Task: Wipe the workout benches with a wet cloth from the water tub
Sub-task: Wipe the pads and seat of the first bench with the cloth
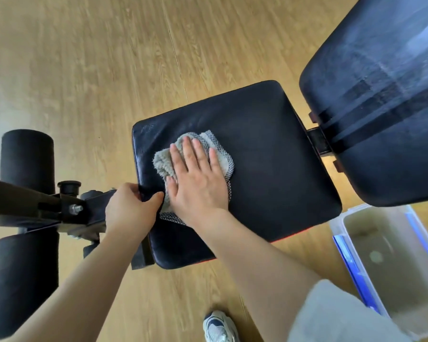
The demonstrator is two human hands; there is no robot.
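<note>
Cloth [162, 164] half hidden under flat right hand [198, 178]; left hand [127, 208] grips seat [269, 156] edge.

The seat [269, 169] and backrest [381, 95] are black leather-look padding, smooth with a soft sheen; the backrest shows pale streaks. The cloth [163, 164] is grey, with fluffy pile on one face and fine checked mesh on the other. Rollers [26, 156] are matt black foam. The frame [22, 198] is dark metal with a shiny bolt [76, 209]. The tub [363, 211] is clear plastic. The floor [84, 70] is pale wood-grain.
</note>
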